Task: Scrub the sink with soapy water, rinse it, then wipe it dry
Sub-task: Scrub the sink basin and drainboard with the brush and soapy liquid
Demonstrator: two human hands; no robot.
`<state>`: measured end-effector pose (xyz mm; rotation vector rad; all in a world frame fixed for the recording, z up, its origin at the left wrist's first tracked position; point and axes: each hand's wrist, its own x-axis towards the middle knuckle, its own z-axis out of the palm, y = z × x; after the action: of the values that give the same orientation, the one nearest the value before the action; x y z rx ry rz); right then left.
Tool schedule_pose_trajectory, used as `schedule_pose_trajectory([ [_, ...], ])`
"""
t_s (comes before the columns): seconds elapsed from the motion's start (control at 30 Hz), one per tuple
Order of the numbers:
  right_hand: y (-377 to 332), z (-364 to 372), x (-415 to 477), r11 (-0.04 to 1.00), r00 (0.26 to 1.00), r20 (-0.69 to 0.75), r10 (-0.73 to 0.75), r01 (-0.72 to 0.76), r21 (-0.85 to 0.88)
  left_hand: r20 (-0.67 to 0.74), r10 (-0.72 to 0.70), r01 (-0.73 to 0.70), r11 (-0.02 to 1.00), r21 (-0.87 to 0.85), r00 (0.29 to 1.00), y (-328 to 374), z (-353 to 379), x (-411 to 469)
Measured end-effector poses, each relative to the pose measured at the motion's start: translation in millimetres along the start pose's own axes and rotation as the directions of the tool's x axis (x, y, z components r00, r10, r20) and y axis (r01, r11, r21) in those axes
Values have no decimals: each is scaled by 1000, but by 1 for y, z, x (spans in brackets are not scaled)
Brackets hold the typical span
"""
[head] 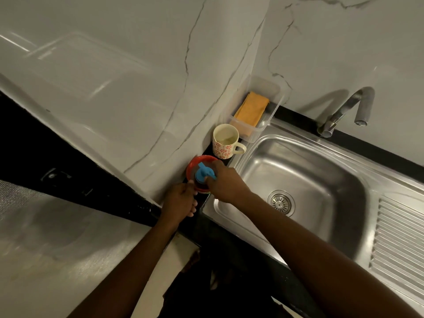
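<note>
A steel sink (305,180) with a round drain (280,201) fills the right of the view, with a tap (353,109) at its back rim. Left of the basin, on the black counter strip, stands a soap bottle with a blue pump (204,174) in a red dish (195,165). My right hand (223,182) rests on top of the pump, its fingers over the pump head. My left hand (181,201) sits just in front of the dish with curled fingers; whatever it holds is hidden. An orange cloth (251,110) lies in a clear plastic tray (273,115).
A patterned mug (226,142) with some liquid stands between the red dish and the tray. A ribbed draining board (399,239) lies right of the basin. Marble wall panels rise behind. A grey floor shows at lower left.
</note>
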<state>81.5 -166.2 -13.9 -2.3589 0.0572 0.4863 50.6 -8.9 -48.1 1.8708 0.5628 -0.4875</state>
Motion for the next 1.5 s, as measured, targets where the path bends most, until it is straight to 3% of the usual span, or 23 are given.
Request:
schedule_pose_trajectory([
  [0.17, -8, -5, 14, 972, 999, 44, -13, 22, -233, -21, -14, 14, 1000, -11, 1000, 5, 3, -1],
  [0.27, -8, -6, 14, 952, 999, -8, -46, 42, -303, -27, -7, 7, 1000, -20, 1000, 6, 5, -4],
  [0.47, 3, -31, 2, 989, 988, -118, -101, 87, -117, -40, -10, 9, 1000, -29, 999, 5, 6, -4],
  [0.63, 26, -55, -30, 996, 995, -46, -87, 86, -14, -44, 14, -16, 999, -38, 999, 2, 6, -5],
  [0.73, 56, -54, -55, 996, 998, 61, -6, 12, -84, -56, 22, -23, 999, -30, 998, 0, 6, -4],
  [0.87, 84, -26, -68, 971, 993, 3, 117, -114, -212, -54, 48, -49, 999, -10, 997, -3, 5, -12],
  [1.0, 78, 12, -61, 993, 993, -100, 66, -75, -96, -14, 76, -76, 997, 27, 997, -10, 4, -26],
  [1.13, 98, 2, -72, 992, 994, 21, 107, -105, -75, 22, 98, -99, 994, 46, 995, -19, 5, -36],
  [1.27, 122, -24, -71, 971, 989, 56, 140, -127, -202, 39, 109, -111, 992, 65, 993, -23, 6, -40],
  [1.4, 95, -12, -46, 989, 992, -16, 122, -123, -81, 34, 118, -120, 990, 77, 992, -21, 10, -39],
  [1.5, 84, 4, -47, 996, 995, 59, 83, -80, -45, 40, 132, -135, 986, 101, 990, -18, 11, -39],
])
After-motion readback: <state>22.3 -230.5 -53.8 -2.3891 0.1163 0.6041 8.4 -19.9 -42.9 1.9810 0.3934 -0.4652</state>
